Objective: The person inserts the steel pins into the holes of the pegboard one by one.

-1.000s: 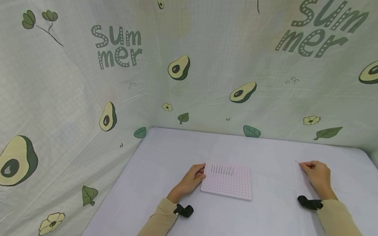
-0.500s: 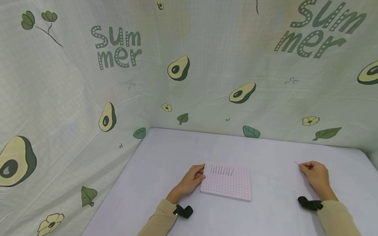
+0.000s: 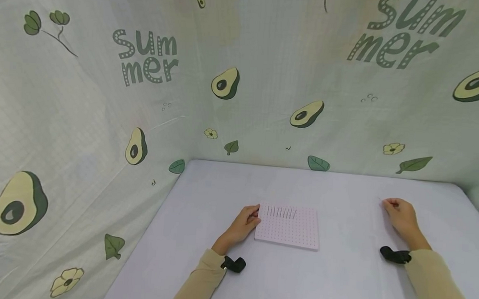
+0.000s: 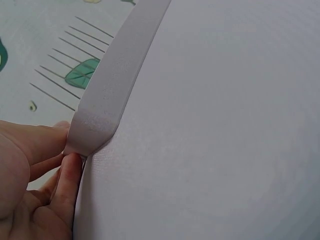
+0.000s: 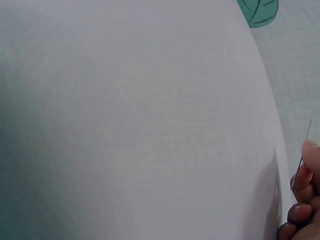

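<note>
A pale pink board [image 3: 289,235] with a grid of small holes lies on the table. Several thin dark needles [image 3: 281,212] stand in a row near its far edge; the left wrist view shows needles [image 4: 62,65] sticking up from the board, which is seen from its side [image 4: 102,92]. My left hand [image 3: 241,224] grips the board's left edge near the far corner, thumb above and fingers at the side. Well to the right of the board, my right hand [image 3: 402,216] pinches a needle [image 5: 309,131] between thumb and fingertip, its other fingers curled.
White cloth covers the table [image 3: 338,281]. Behind it and along the left hangs a pale curtain [image 3: 261,123] printed with avocados, leaves and lettering. A black wrist camera [image 3: 235,264] sits on the left wrist and another black camera [image 3: 394,254] on the right.
The right hand has shifted slightly away and to the right with the needle, which now shows only faintly in the head view. Left hand and board keep their place; the head view has tilted slightly.
</note>
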